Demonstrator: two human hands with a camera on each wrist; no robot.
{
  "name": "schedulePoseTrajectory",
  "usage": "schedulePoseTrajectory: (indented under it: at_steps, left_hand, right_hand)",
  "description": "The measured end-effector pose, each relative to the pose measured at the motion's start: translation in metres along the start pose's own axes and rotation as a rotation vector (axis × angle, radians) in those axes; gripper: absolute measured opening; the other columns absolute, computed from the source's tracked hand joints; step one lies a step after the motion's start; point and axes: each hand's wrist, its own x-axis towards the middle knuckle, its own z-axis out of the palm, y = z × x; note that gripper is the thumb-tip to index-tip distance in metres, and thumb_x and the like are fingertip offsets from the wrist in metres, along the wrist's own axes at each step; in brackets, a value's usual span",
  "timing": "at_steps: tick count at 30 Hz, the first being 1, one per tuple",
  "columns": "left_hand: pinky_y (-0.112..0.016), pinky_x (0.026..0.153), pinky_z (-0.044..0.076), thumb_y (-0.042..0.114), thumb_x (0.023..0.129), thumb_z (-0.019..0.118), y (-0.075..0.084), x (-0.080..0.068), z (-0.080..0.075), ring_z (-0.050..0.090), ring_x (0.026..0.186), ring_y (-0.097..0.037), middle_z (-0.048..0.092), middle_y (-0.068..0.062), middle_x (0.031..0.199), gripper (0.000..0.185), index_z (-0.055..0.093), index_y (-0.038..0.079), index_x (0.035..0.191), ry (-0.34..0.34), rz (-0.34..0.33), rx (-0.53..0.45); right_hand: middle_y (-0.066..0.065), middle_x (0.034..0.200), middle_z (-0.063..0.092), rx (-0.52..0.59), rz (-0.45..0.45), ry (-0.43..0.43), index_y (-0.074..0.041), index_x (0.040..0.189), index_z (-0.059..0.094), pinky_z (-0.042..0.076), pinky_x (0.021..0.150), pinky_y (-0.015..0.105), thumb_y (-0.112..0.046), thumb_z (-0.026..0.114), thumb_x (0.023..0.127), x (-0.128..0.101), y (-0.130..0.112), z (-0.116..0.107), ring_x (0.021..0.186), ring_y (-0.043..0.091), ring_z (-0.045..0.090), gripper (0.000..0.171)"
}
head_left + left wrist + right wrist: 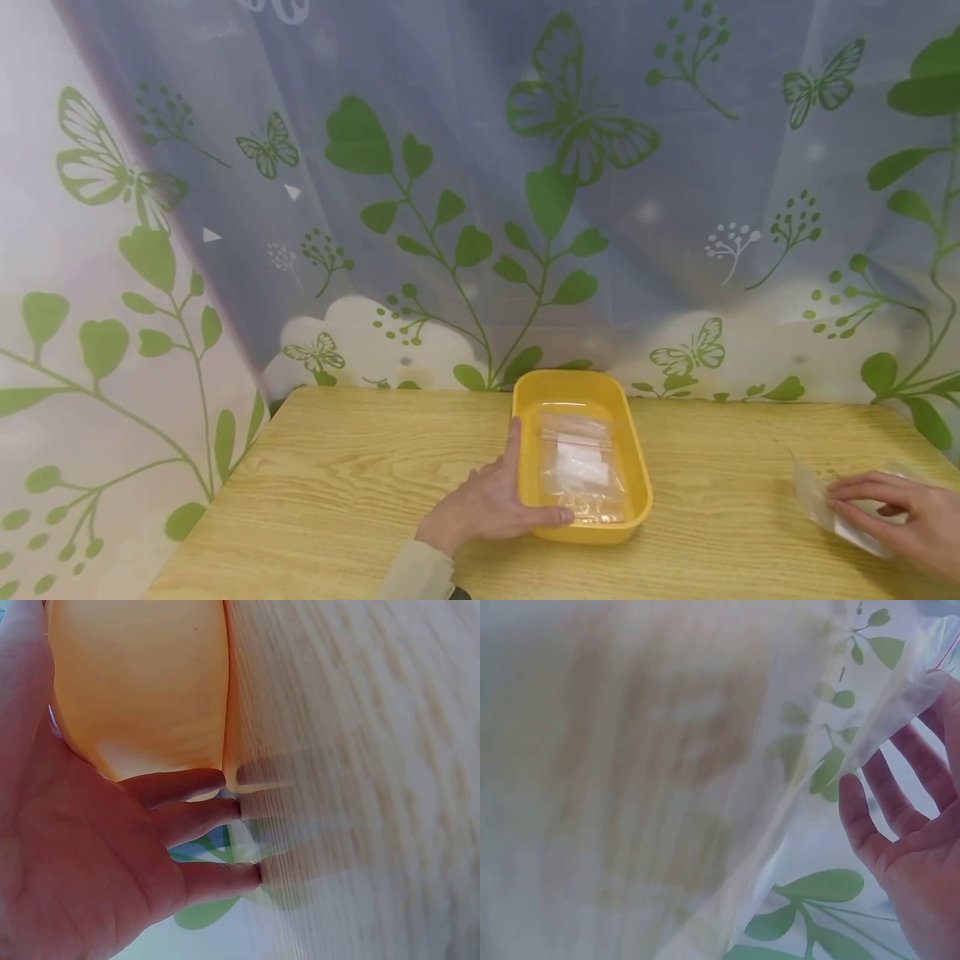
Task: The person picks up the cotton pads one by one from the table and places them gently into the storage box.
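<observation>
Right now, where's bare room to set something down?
Bare table runs from its left edge to the left hand and yellow tub; another patch lies between the tub and the plastic bag in the right hand. The tub is crowded with clear packaging.

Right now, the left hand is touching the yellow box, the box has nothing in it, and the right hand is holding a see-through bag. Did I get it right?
Not quite: the box isn't empty. The head view shows clear plastic packaging lying inside. The left hand does touch it, and the right hand holds a see-through bag.
</observation>
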Motion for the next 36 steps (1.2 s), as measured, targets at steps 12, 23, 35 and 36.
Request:
schedulePoseTrajectory:
  at_steps: [12,23,35,36]
  left_hand:
    - [-0.068,0.113,0.039,0.077,0.075,0.074,-0.001,0.001,0.001,0.046,0.141,-0.052,0.042,-0.028,0.158,0.137,-0.018,0.026,0.163,-0.002,-0.006,-0.001]
    - [-0.068,0.113,0.039,0.078,0.075,0.073,0.0,0.0,0.0,0.045,0.141,-0.053,0.041,-0.029,0.158,0.138,-0.018,0.025,0.163,-0.004,-0.007,0.004]
    - [-0.068,0.115,0.037,0.077,0.075,0.073,0.0,0.0,-0.001,0.046,0.141,-0.051,0.041,-0.028,0.159,0.138,-0.018,0.024,0.163,-0.011,-0.004,0.003]
    - [-0.068,0.115,0.037,0.078,0.075,0.073,0.0,0.0,-0.001,0.045,0.141,-0.051,0.041,-0.028,0.159,0.138,-0.018,0.024,0.163,-0.011,-0.003,0.003]
  right_hand:
    - [-0.04,0.1,0.061,0.205,-0.095,0.045,-0.023,0.089,0.079,0.047,0.054,0.004,0.009,0.088,0.066,0.02,-0.029,0.003,0.081,-0.026,0.056,0.04]
    - [-0.031,0.097,0.067,0.213,-0.097,0.034,-0.025,0.093,0.079,0.05,0.058,0.005,0.009,0.085,0.072,0.046,-0.056,0.008,0.082,-0.021,0.059,0.04]
    - [-0.013,0.099,0.077,0.33,-0.155,0.078,-0.02,0.098,0.08,0.054,0.065,0.006,0.012,0.083,0.073,0.077,-0.095,0.019,0.092,-0.022,0.06,0.041]
    - [-0.01,0.099,0.078,0.335,-0.166,0.083,-0.019,0.097,0.081,0.054,0.065,0.007,0.013,0.083,0.072,0.08,-0.098,0.02,0.092,-0.021,0.061,0.042]
